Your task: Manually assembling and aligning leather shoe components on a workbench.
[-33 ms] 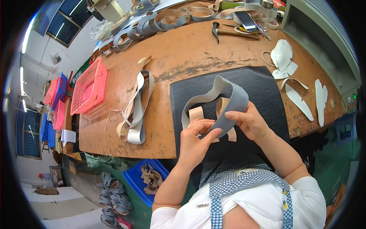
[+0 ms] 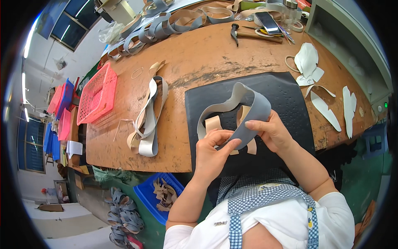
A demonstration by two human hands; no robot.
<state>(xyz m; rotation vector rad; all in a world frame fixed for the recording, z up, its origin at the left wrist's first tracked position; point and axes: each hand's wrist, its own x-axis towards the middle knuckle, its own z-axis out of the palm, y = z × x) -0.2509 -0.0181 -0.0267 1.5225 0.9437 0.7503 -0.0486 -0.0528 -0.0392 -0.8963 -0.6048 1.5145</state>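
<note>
A grey-blue leather strip (image 2: 260, 108) with a pale inner side is bent into a loop above the black mat (image 2: 286, 89). My left hand (image 2: 213, 151) pinches its near edge between thumb and fingers. On the right, my right hand (image 2: 271, 132) grips the same strip, thumb on the outer face and fingers behind. Beige strip pieces (image 2: 213, 123) show inside and below the loop, partly hidden by the strip and my hands. Left of the mat lies a bundle of grey and beige strips (image 2: 148, 147) on the wooden table (image 2: 178, 99).
A pink basket (image 2: 97, 93) stands at the table's left edge. Coiled strips (image 2: 182, 20) line the back. A hammer (image 2: 257, 36), phone (image 2: 268, 23) and glass jar (image 2: 289, 12) lie or stand at the far right. White pattern pieces (image 2: 306, 60) are at right; a blue bin (image 2: 151, 199) sits below.
</note>
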